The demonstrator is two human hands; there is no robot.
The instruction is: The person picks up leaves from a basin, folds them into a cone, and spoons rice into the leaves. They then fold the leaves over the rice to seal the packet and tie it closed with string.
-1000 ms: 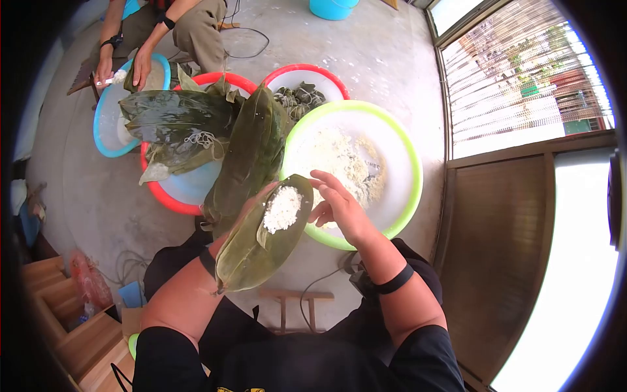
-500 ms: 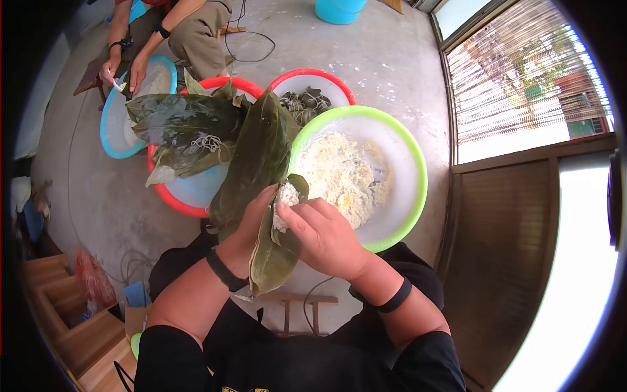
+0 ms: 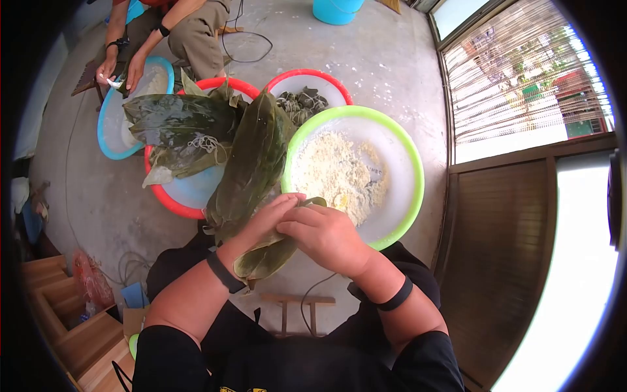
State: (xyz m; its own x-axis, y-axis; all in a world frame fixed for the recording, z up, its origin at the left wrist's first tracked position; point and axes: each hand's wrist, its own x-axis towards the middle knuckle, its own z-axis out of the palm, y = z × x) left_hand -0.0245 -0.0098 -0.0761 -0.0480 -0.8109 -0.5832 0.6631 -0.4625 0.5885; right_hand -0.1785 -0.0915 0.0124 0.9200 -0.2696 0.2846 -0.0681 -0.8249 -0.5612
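While your left hand point(image 3: 266, 221) is gripping the folded green leaf point(image 3: 266, 260) near the lime-rimmed plastic basin point(image 3: 418, 173), your right hand point(image 3: 328, 240) is clasping its far end, the two-sided hold presumably keeping the fold from springing open.

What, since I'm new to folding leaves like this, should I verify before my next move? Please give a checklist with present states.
1. Both hands on the leaf: ok; left hand and right hand hold the folded leaf.
2. Leaf fully folded: not ok; its near end sticks out below the hands.
3. Leaf pocket free of gaps: cannot tell; the hands cover it.
4. String available: ok; white string lies loose on the spread leaves, seemingly within reach.
5. Pale grains available: ok; a heap of grains lies in the green-rimmed basin.
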